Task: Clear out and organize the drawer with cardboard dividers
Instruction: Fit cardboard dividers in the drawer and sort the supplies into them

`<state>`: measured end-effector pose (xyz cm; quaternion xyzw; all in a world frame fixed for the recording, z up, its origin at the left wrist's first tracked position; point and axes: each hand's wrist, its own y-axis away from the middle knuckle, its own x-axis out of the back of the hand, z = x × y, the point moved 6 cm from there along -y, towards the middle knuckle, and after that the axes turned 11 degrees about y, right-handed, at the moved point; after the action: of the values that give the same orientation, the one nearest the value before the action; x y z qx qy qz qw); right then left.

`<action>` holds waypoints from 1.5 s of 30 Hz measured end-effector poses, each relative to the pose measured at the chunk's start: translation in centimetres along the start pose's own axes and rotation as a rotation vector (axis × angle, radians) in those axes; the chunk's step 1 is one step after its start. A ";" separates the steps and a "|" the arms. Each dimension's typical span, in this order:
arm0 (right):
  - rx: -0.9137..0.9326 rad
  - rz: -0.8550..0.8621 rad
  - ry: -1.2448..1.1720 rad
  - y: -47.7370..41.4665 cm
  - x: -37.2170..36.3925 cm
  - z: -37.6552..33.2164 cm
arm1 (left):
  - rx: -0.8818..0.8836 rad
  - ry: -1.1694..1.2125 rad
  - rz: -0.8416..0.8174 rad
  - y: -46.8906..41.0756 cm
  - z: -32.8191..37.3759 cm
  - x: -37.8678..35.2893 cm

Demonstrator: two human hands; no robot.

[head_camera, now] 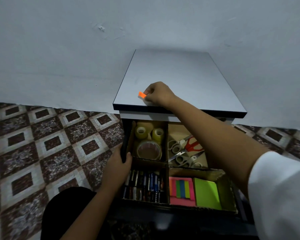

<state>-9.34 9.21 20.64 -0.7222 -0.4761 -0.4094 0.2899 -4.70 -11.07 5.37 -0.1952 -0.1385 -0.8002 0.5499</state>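
Observation:
The open drawer (124,146) is split by cardboard dividers (167,153) into four compartments. Tape rolls (148,149) fill the far left one, scissors (185,149) the far right. Batteries (145,185) lie in the near left compartment. Pink and green sticky notes (206,193) sit in the near right one. My left hand (118,163) grips the drawer's left wall. My right hand (157,93) rests on the cabinet top (189,80), pinching a small orange sticky tab (142,94) at its front left.
The small cabinet stands against a pale wall (59,49). A patterned brown and white tile floor (50,153) spreads to the left and right. My dark-clothed knee (68,205) is in front of the drawer's left corner.

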 end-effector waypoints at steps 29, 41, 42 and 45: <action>-0.418 -0.236 -0.120 20.6 -11.5 13.0 | 0.057 -0.002 -0.011 0.5 0.2 -0.2; -0.378 -0.155 0.041 20.4 -12.0 12.3 | 0.066 -0.024 -0.005 0.3 0.2 -0.2; -0.383 -0.155 0.034 20.5 -12.0 12.3 | 0.062 -0.023 -0.004 0.4 0.2 -0.2; -0.400 -0.179 -0.009 20.7 -12.0 12.4 | 0.057 -0.027 0.002 0.4 0.2 -0.1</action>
<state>11.19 6.01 3.44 -0.7219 -0.4490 -0.5168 0.1012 -4.21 -11.03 5.53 -0.1905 -0.1686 -0.7926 0.5541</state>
